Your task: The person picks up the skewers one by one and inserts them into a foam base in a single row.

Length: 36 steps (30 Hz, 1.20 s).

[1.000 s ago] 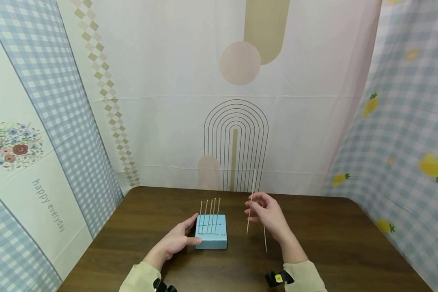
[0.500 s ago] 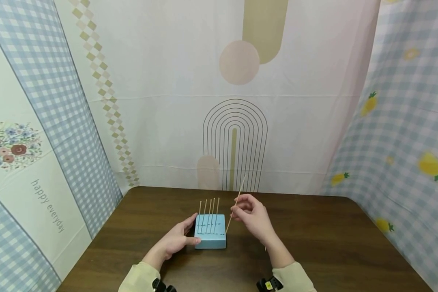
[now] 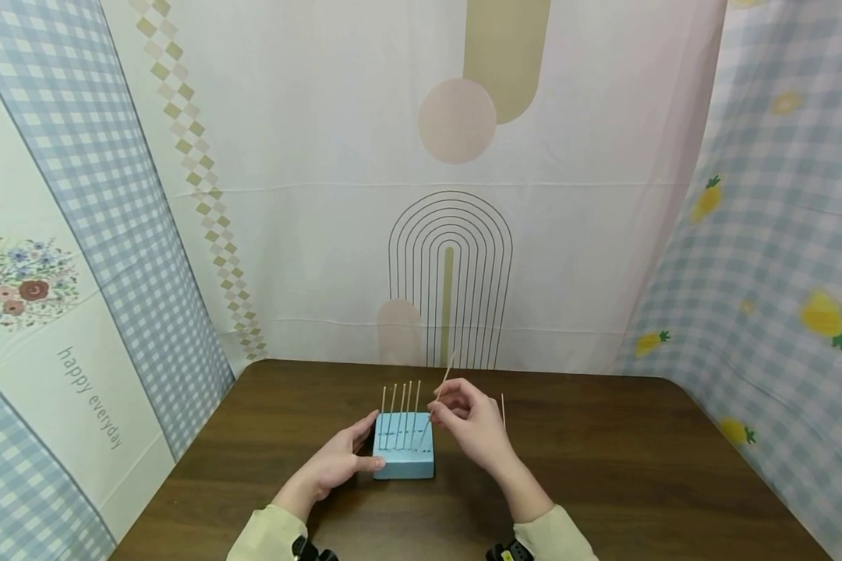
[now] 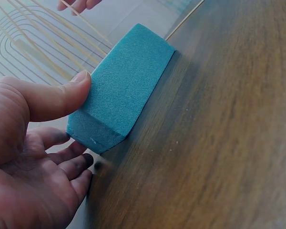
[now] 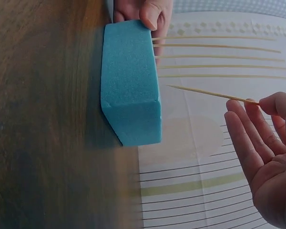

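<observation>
A light blue foam block (image 3: 403, 470) lies on the table, with a row of several thin bamboo skewers (image 5: 219, 67) standing upright in its top. My left hand (image 3: 338, 460) grips the block's left side, thumb at the front edge and fingers behind. Between thumb and fingertips, my right hand (image 3: 475, 427) pinches another skewer (image 5: 205, 91) near the block's right side. That skewer leans, its pointed end close over the block's top beside the row. In the right wrist view a small gap shows between point and block.
One more skewer (image 3: 503, 411) lies on the dark wooden table (image 3: 617, 467), partly behind the right hand. A pale patterned cloth (image 3: 309, 257) hangs along the table's back edge, and checked cloths hang at both sides.
My right hand has moved left with its skewer, bringing the lower end from beside the block to over its top. The left hand keeps its hold on the block.
</observation>
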Motion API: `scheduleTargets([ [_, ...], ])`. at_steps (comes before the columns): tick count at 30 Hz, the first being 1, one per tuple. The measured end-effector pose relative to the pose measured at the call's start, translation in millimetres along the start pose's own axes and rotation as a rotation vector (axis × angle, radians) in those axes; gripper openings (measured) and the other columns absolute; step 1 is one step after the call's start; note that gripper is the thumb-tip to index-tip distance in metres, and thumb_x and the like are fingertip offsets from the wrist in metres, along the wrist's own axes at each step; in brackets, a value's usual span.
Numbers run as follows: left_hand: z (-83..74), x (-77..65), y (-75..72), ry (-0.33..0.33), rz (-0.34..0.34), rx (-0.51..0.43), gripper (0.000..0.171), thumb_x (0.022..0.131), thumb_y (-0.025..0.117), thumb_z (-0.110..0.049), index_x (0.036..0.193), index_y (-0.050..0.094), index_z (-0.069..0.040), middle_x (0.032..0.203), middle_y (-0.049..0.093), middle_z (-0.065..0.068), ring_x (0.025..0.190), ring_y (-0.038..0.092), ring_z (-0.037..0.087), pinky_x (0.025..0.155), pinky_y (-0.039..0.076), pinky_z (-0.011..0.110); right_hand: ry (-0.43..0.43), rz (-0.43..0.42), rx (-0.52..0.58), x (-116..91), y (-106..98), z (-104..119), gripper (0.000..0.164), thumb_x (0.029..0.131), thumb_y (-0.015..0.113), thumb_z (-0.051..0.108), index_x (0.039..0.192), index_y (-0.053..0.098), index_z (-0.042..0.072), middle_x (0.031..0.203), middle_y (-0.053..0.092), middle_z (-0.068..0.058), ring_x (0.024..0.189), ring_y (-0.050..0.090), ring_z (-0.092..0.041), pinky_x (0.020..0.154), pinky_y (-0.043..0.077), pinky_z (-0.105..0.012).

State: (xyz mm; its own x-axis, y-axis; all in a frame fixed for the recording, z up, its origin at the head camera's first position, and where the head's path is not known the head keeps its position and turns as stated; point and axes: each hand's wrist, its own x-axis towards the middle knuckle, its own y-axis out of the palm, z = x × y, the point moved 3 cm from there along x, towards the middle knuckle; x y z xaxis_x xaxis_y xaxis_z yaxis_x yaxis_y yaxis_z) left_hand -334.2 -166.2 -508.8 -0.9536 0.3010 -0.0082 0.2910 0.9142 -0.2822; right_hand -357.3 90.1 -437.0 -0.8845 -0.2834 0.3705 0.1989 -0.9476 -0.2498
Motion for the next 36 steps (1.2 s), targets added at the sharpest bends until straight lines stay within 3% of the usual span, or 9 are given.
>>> scheduleTargets([
  [5, 0.0, -0.4, 0.1, 0.001, -0.001, 0.004, 0.095, 0.091, 0.082, -0.008, 0.168, 0.026, 0.002, 0.171, 0.025, 0.029, 0.157, 0.022, 0.051, 0.124, 0.021, 0.066, -0.03, 0.016, -0.023, -1.9, 2.5, 1.5, 0.015, 0.1, 0.076, 0.006, 0.111, 0.071, 0.013, 0.096, 0.079, -0.006, 0.084, 0.079, -0.027, 0.076, 0.065, -0.041],
  [11, 1.4, 0.2, 0.3, -0.003, -0.004, 0.009, 0.095, 0.091, 0.083, -0.009, 0.168, 0.027, 0.002, 0.171, 0.025, 0.029, 0.158, 0.022, 0.051, 0.124, 0.02, 0.066, -0.082, 0.049, -0.055, -3.4, 5.5, 2.8, 0.013, 0.1, 0.076, 0.008, 0.111, 0.07, 0.014, 0.098, 0.079, -0.005, 0.088, 0.078, -0.039, 0.075, 0.064, -0.034],
  [19, 0.2, -0.2, 0.7, 0.002, 0.0, 0.002, 0.095, 0.091, 0.083, -0.008, 0.168, 0.027, 0.002, 0.171, 0.025, 0.029, 0.158, 0.021, 0.051, 0.125, 0.02, 0.066, -0.076, 0.07, -0.092, -3.3, 8.5, 3.0, 0.013, 0.1, 0.077, 0.009, 0.108, 0.071, 0.016, 0.099, 0.079, -0.014, 0.087, 0.078, -0.039, 0.071, 0.061, -0.027],
  [26, -1.2, -1.3, 0.6, 0.009, 0.0, -0.01, 0.095, 0.091, 0.082, -0.006, 0.168, 0.026, 0.002, 0.171, 0.025, 0.029, 0.158, 0.021, 0.051, 0.124, 0.02, 0.066, -0.094, 0.075, -0.123, -3.5, 10.1, 4.1, 0.01, 0.1, 0.077, 0.01, 0.108, 0.071, 0.015, 0.098, 0.079, -0.011, 0.086, 0.077, -0.039, 0.069, 0.059, -0.026],
  [36, -0.6, 0.3, 0.4, 0.004, -0.001, -0.007, 0.095, 0.091, 0.082, -0.007, 0.167, 0.026, 0.003, 0.171, 0.025, 0.029, 0.158, 0.021, 0.05, 0.125, 0.019, 0.065, -0.057, 0.105, -0.15, -4.2, 12.3, 3.2, 0.014, 0.101, 0.076, 0.009, 0.112, 0.071, 0.002, 0.099, 0.08, -0.005, 0.088, 0.078, -0.035, 0.07, 0.058, -0.025],
])
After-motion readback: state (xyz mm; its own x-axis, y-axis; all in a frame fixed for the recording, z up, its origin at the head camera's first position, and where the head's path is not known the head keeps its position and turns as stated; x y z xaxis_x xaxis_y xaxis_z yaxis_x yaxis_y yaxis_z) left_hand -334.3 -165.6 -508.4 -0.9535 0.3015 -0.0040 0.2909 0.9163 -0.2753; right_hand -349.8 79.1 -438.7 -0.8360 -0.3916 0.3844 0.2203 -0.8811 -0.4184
